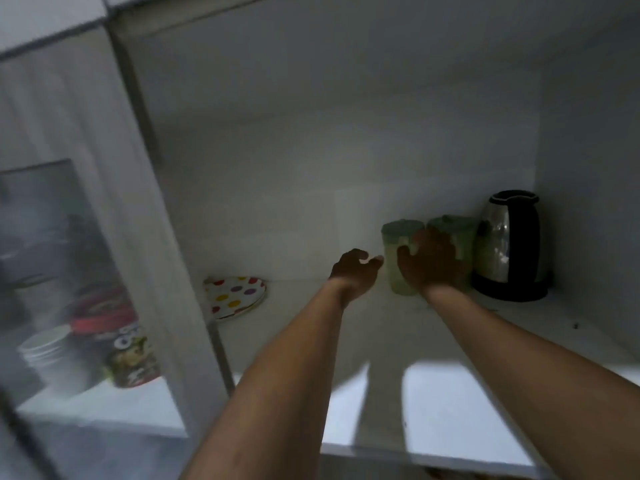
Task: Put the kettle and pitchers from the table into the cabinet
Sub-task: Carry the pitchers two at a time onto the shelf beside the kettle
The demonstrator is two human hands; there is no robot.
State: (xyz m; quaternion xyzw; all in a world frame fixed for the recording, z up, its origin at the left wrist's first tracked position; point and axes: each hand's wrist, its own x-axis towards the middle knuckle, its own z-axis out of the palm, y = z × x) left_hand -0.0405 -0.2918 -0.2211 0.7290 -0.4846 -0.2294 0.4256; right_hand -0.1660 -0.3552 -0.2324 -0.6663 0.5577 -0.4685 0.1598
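Note:
Inside the white cabinet, a steel and black kettle (512,247) stands upright at the back right of the shelf (311,327). Two pale green pitchers stand to its left: one pitcher (457,233) beside the kettle, the other pitcher (398,258) further left. My right hand (431,261) is wrapped around the side of the left pitcher and covers the gap between both. My left hand (355,268) hovers just left of that pitcher with fingers curled apart, its fingertips near the pitcher's side and nothing in it.
A polka-dot plate (235,296) lies at the shelf's back left. The open cabinet door (114,202) with a glass pane stands at the left; behind the glass are stacked white bowls (45,348) and colourful packets (131,362). The shelf's front edge is lit.

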